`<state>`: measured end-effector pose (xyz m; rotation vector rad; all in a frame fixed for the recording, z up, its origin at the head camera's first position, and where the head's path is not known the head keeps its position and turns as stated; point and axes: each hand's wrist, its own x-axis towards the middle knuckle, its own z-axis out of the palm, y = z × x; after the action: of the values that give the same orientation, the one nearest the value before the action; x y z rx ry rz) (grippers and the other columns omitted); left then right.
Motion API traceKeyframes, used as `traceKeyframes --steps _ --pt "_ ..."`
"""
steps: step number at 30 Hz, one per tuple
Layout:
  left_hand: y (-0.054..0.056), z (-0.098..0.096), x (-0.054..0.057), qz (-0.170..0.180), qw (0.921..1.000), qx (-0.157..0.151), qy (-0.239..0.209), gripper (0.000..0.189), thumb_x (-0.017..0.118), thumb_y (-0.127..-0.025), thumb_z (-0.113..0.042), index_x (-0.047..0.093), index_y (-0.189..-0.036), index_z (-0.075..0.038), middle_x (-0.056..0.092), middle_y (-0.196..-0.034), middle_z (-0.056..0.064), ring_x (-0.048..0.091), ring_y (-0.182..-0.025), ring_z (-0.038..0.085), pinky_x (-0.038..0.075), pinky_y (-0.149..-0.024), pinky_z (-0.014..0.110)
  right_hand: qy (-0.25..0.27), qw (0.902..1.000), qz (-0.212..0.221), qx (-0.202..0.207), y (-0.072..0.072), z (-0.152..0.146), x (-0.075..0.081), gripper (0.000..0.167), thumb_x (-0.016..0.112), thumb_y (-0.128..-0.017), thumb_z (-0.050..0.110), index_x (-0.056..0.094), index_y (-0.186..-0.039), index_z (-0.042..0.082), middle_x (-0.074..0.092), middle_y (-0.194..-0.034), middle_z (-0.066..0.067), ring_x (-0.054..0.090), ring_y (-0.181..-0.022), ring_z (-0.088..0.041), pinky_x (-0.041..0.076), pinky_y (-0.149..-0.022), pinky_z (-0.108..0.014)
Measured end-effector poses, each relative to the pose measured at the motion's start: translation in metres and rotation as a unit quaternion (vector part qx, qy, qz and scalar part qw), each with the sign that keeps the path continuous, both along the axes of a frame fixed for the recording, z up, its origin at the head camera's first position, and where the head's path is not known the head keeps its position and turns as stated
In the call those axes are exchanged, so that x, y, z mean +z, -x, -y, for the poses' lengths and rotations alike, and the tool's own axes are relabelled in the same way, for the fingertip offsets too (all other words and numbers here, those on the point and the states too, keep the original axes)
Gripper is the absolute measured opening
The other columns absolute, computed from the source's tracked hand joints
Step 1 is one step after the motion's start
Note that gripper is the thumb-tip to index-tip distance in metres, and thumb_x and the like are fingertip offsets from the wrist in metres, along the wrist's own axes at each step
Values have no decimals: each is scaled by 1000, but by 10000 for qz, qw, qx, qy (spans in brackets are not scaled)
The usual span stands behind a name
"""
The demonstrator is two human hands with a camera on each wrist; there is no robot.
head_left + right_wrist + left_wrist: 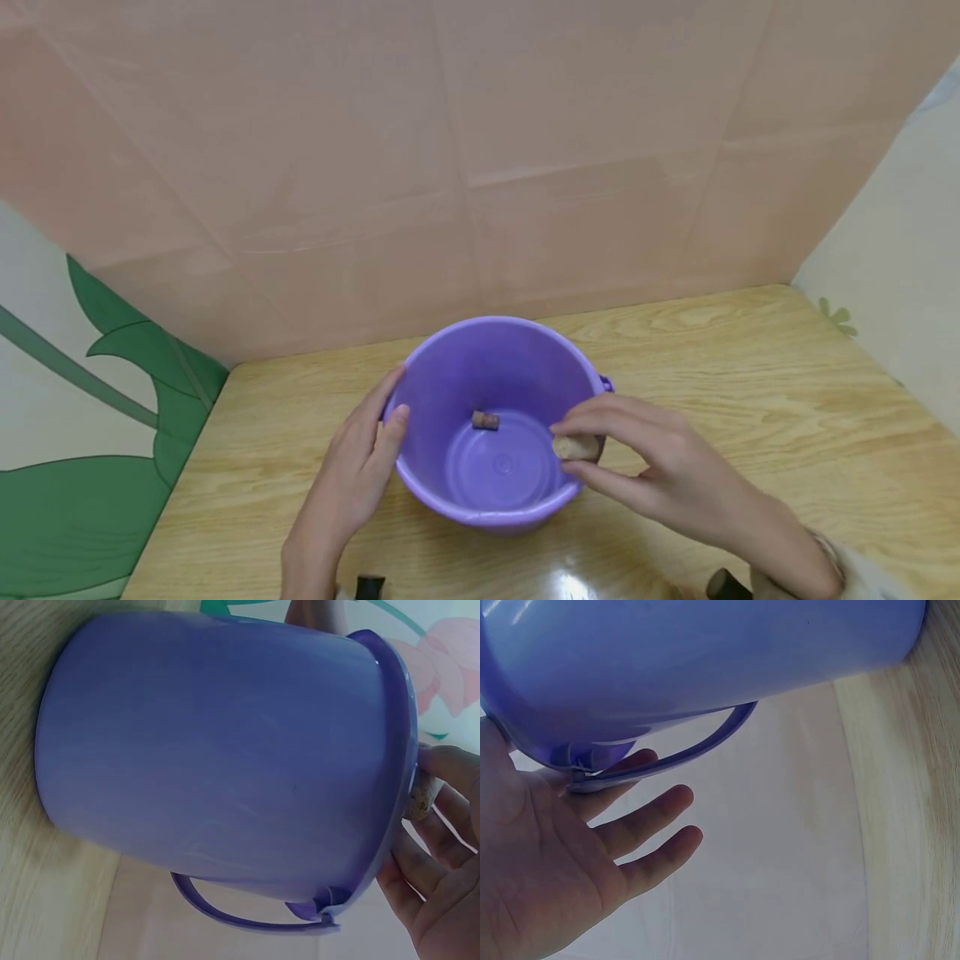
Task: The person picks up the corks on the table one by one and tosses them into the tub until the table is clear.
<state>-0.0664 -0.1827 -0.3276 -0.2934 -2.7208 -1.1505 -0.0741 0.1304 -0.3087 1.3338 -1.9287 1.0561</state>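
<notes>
A purple bucket stands upright on the wood-grain table. My left hand holds its left rim, thumb over the edge and fingers along the outside; in the left wrist view several fingers stretch loosely past the bucket's handle. Between thumb and fingertips, my right hand pinches a pale cork at the right side of the rim. The cork's end shows just past the rim in the right wrist view. Another cork, brown and reddish, lies on its side inside on the bucket's floor.
A pinkish sheet rises behind the wood-grain table. On the left is a panel with green leaf shapes, and a pale wall bounds the right. Small dark objects show by both wrists at the lower edge.
</notes>
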Motion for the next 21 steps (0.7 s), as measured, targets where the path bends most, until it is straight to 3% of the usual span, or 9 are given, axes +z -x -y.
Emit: traceKeyframes --steps 10,16,21 --pt "1 0 -1 -26 10000 -7 1 51 38 -107 -40 35 -155 -23 42 -156 3 41 -144 27 33 -119 52 -390 9981 475 62 0 8 -1 26 73 -91 21 69 -113 9 69 -103 3 59 -85 -1 50 -72 -7" --pt "1 0 -1 -26 10000 -1 2 51 38 -107 -40 35 -155 -23 42 -157 4 40 -144 29 33 -119 53 -683 9923 1030 23 1 12 0 29 77 -87 17 68 -115 14 67 -101 8 58 -84 2 49 -62 -3" --pt "1 0 -1 8 10000 5 -5 51 38 -107 -40 35 -155 -22 41 -157 4 40 -144 28 33 -119 53 -711 9932 915 142 7 18 -1 26 75 -90 19 68 -115 14 66 -97 10 58 -84 3 48 -68 -4"
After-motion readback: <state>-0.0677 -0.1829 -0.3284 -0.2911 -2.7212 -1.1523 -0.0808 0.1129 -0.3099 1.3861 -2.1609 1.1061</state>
